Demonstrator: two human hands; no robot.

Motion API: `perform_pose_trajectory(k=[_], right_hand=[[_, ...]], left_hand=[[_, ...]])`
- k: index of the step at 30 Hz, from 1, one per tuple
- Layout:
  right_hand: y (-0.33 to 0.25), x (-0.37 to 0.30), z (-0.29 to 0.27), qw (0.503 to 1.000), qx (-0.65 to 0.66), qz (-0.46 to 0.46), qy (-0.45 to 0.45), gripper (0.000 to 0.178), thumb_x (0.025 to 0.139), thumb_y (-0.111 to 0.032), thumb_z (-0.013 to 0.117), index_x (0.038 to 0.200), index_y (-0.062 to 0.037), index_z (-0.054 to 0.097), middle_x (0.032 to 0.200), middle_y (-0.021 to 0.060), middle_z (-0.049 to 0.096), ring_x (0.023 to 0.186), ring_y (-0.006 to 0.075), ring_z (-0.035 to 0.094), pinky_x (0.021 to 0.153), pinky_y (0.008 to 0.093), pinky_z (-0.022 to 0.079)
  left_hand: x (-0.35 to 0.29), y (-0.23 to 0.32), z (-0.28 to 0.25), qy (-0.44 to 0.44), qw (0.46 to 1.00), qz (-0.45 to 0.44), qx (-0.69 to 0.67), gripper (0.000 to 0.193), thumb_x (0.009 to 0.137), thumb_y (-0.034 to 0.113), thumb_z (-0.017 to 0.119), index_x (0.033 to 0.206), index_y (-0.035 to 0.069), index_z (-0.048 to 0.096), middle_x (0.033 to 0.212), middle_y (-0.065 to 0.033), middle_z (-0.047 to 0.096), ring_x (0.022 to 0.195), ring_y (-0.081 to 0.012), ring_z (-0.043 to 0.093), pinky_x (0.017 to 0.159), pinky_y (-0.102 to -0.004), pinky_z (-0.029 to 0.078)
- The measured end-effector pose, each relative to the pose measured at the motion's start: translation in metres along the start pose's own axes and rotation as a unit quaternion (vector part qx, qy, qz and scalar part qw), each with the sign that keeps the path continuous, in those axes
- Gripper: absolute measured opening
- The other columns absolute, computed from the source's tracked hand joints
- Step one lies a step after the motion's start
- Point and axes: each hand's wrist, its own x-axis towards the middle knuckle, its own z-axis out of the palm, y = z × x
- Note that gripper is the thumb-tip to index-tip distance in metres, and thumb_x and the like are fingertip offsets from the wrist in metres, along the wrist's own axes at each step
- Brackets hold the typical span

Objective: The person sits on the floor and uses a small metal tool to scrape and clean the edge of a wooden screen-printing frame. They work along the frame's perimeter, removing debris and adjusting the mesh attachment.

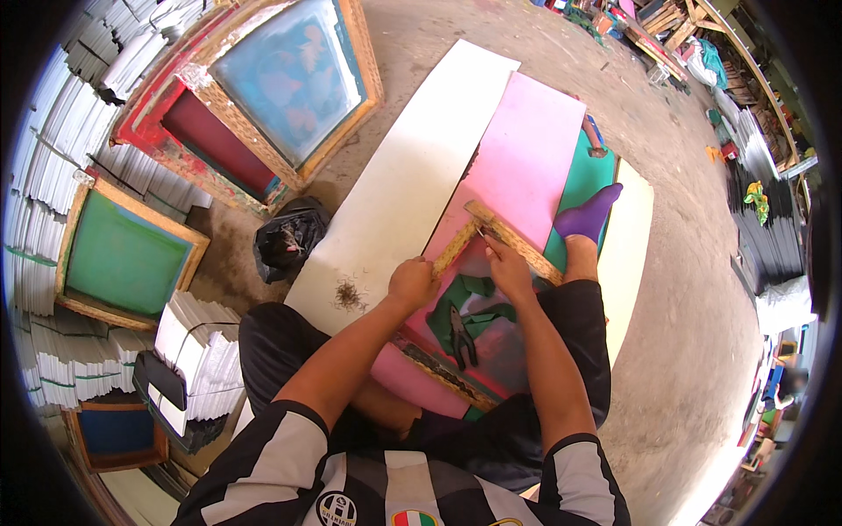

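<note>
A small wooden screen frame with pinkish mesh rests on my lap, over a pink board. My left hand grips the frame's left bar. My right hand presses on the mesh just inside the far bar, fingers bent; whether it holds something small I cannot tell. Black pliers lie on the mesh between my forearms, beside green patches. My foot in a purple sock rests past the frame's right side.
A white board and a green sheet lie under the pink one. A pile of small dark bits sits on the white board. Black bag left. Large framed screens and stacks of white sheets stand left.
</note>
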Motion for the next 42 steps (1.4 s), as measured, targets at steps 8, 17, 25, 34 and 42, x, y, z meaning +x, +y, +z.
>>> perform_pose_trajectory(k=[8,17,25,34,42], right_hand=[[-0.032,0.0,-0.026,0.993,-0.085,0.051,-0.062,0.038,0.103,-0.031,0.056,0.139,-0.0269,0.065,0.119,0.0155,0.074,0.11,0.0392,0.069,0.094,0.0513,0.053],[-0.072,0.015,-0.043,0.962,-0.232,0.042,-0.139,0.041,0.101,-0.023,0.053,0.14,-0.0248,0.064,0.107,0.0219,0.074,0.097,0.0416,0.072,0.085,0.0561,0.055],[-0.053,0.007,-0.026,0.985,-0.113,0.05,-0.12,0.039,0.102,-0.022,0.056,0.138,-0.0144,0.066,0.105,0.0248,0.073,0.1,0.0441,0.069,0.089,0.0488,0.054],[-0.011,0.007,-0.005,0.996,-0.039,-0.014,-0.081,0.043,0.102,-0.023,0.06,0.144,-0.0176,0.062,0.095,0.0266,0.073,0.089,0.045,0.071,0.08,0.0503,0.055],[0.018,0.015,0.002,0.993,0.1,-0.012,-0.062,0.039,0.101,-0.026,0.06,0.14,-0.0197,0.066,0.095,0.026,0.072,0.086,0.046,0.069,0.081,0.0534,0.054]], left_hand=[[0.004,0.0,0.001,-0.015,1.0,-0.003,0.009,0.03,0.082,0.026,0.071,0.093,-0.002,0.073,0.099,-0.0222,0.07,0.096,-0.0403,0.07,0.088,-0.0491,0.057],[0.0,-0.008,0.009,0.016,0.999,0.01,-0.03,0.027,0.082,0.023,0.07,0.09,-0.002,0.072,0.096,-0.0225,0.07,0.093,-0.041,0.069,0.086,-0.0503,0.056],[0.0,-0.009,0.004,0.019,1.0,0.009,-0.016,0.026,0.081,0.022,0.071,0.089,-0.003,0.071,0.094,-0.0233,0.069,0.091,-0.0421,0.069,0.085,-0.0514,0.056],[0.002,-0.006,0.002,0.005,1.0,0.011,-0.003,0.027,0.081,0.023,0.071,0.089,-0.003,0.071,0.093,-0.0231,0.07,0.09,-0.0418,0.069,0.084,-0.0509,0.057],[0.005,0.0,0.005,0.002,1.0,0.005,0.006,0.029,0.082,0.025,0.073,0.09,-0.003,0.072,0.095,-0.0226,0.07,0.092,-0.0411,0.07,0.086,-0.0502,0.057]])
